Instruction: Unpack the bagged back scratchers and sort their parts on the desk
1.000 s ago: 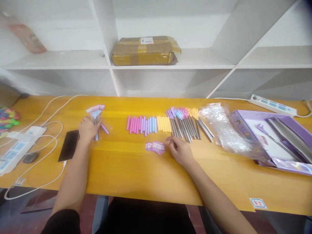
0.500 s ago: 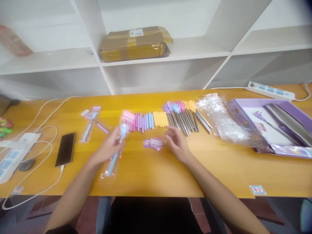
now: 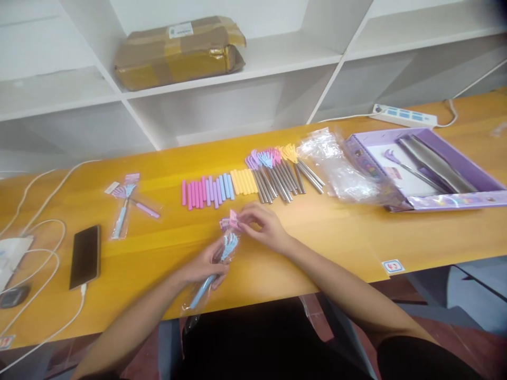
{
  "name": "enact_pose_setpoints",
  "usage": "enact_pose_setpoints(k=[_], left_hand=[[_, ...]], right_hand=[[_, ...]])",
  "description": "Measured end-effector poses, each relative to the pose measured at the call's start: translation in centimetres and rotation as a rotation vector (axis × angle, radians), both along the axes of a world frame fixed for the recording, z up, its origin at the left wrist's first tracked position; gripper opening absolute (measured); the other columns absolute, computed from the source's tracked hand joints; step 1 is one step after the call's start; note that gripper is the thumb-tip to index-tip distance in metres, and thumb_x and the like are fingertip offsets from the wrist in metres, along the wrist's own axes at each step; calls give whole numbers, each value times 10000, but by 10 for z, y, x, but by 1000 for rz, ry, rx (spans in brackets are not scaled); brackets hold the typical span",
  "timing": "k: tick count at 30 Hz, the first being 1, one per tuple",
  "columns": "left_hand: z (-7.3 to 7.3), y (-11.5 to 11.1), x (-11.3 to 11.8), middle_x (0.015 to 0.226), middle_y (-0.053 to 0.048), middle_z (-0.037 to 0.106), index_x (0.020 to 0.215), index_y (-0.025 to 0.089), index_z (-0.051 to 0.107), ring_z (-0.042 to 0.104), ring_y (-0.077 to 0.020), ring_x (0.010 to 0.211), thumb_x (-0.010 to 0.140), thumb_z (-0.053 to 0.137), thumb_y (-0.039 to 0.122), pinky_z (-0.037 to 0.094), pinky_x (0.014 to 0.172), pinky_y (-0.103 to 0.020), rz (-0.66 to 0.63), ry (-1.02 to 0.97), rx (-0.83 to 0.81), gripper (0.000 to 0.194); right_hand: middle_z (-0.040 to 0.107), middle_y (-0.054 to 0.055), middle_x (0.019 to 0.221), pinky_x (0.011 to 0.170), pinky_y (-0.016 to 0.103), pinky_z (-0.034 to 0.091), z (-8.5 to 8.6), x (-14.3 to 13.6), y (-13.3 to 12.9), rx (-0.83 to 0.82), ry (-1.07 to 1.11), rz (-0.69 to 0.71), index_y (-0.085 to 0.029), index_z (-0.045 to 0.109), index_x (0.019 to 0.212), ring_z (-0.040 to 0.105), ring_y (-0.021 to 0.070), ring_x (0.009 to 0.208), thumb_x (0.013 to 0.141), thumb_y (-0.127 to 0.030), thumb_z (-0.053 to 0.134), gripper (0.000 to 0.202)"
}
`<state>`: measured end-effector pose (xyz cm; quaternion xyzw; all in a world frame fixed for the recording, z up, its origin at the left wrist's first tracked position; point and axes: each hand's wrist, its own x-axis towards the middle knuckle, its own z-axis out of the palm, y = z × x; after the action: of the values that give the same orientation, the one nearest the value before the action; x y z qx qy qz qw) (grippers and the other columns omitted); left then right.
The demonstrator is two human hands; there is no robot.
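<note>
My left hand (image 3: 208,264) is closed around a clear plastic bag with a light-blue back scratcher (image 3: 229,245) in it, claw end up and handle slanting down toward the table edge. Just above the claw, my right hand (image 3: 263,224) pinches a small pink card (image 3: 233,219) between thumb and fingers. Behind that card, partly covered, lie a few purple-pink cards (image 3: 224,224). Farther back is a row of pink, purple, blue and yellow handle tubes (image 3: 216,190). Beside them rest several metal back scratcher rods (image 3: 283,177) with coloured claws.
Bagged back scratchers (image 3: 121,216) lie at left, near a phone (image 3: 85,257) on a charging cable. Empty clear bags (image 3: 336,169) sit right of the rods, against a purple box (image 3: 435,203). A power strip (image 3: 404,115) and a shelf with a taped carton (image 3: 180,55) stand behind.
My left hand has brought the bagged back scratcher right and toward me, beside my right hand. My right hand has taken hold of a pink card. The view has shifted right.
</note>
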<state>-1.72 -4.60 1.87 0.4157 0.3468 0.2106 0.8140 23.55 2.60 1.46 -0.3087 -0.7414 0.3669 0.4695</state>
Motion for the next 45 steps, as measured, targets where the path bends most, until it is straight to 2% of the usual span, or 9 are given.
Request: enact_pose_setpoints(k=[4, 10, 15, 19, 25, 28, 34, 40, 45], left_hand=[[3, 0, -2, 950, 47, 620, 1755, 468, 101, 580, -46, 426, 851, 658, 55, 422, 405, -157, -38, 22, -40, 1139], [1, 4, -3, 942, 44, 611, 1754, 457, 143, 572, -43, 440, 828, 644, 45, 401, 413, -145, -75, 53, -45, 1130], [-1, 3, -2, 847, 66, 594, 1694, 359, 310, 516, -44, 381, 827, 691, 105, 355, 381, -146, -72, 34, -60, 981], [-2, 2, -2, 795, 83, 569, 1584, 305, 434, 486, -46, 355, 811, 721, 136, 338, 366, -152, -41, 8, -98, 841], [0, 3, -3, 758, 84, 569, 1515, 293, 488, 476, -46, 361, 817, 730, 142, 343, 377, -148, -49, 21, -114, 754], [0, 3, -4, 752, 81, 567, 1501, 286, 505, 472, -45, 364, 821, 732, 147, 336, 379, -149, -61, 36, -103, 730], [-4, 4, -10, 794, 68, 575, 1536, 294, 486, 473, -42, 379, 837, 731, 136, 342, 392, -154, -86, 67, -82, 757], [0, 4, -12, 794, 67, 558, 1504, 279, 526, 464, -31, 391, 845, 736, 155, 339, 396, -141, -93, 43, -80, 703], [2, 5, -11, 814, 65, 562, 1528, 301, 509, 455, -27, 384, 826, 733, 157, 318, 393, -139, -106, 34, -67, 751]], right_hand=[[697, 77, 1059, 732, 296, 660, -3, -5, -1, 109, -10, -27, -219, 706, 1120, 724, 157, 845, 1039, -227, 677, 86], [648, 30, 933, 632, 255, 564, -4, -7, -3, 239, -97, -151, -218, 617, 979, 624, 120, 692, 968, -121, 644, 102], [655, 7, 857, 597, 255, 500, -6, 4, 1, 103, -151, -283, -244, 518, 926, 593, 130, 664, 882, -134, 626, 161], [671, -25, 820, 575, 249, 491, -12, 12, 6, -12, -92, -251, -252, 485, 1111, 616, 131, 618, 964, -171, 588, 198], [674, 67, 968, 750, 323, 545, -10, 17, 9, 253, -227, -151, -252, 639, 998, 664, 199, 873, 1015, -94, 493, 216], [669, 76, 997, 787, 342, 552, -2, 18, 8, 265, -212, -125, -241, 668, 1015, 664, 204, 905, 1034, -73, 434, 289], [679, 77, 1025, 704, 319, 551, 15, 20, 7, 77, -188, -63, -227, 670, 1039, 655, 199, 880, 1082, -231, 541, 136], [675, 94, 1145, 825, 362, 600, 13, 20, 10, -91, -104, 101, -242, 723, 1117, 667, 225, 1040, 1091, -368, 631, 158], [646, 82, 1094, 937, 392, 593, 12, 21, 14, -199, -21, 196, -227, 690, 990, 665, 217, 1043, 1109, -491, 595, 305]])
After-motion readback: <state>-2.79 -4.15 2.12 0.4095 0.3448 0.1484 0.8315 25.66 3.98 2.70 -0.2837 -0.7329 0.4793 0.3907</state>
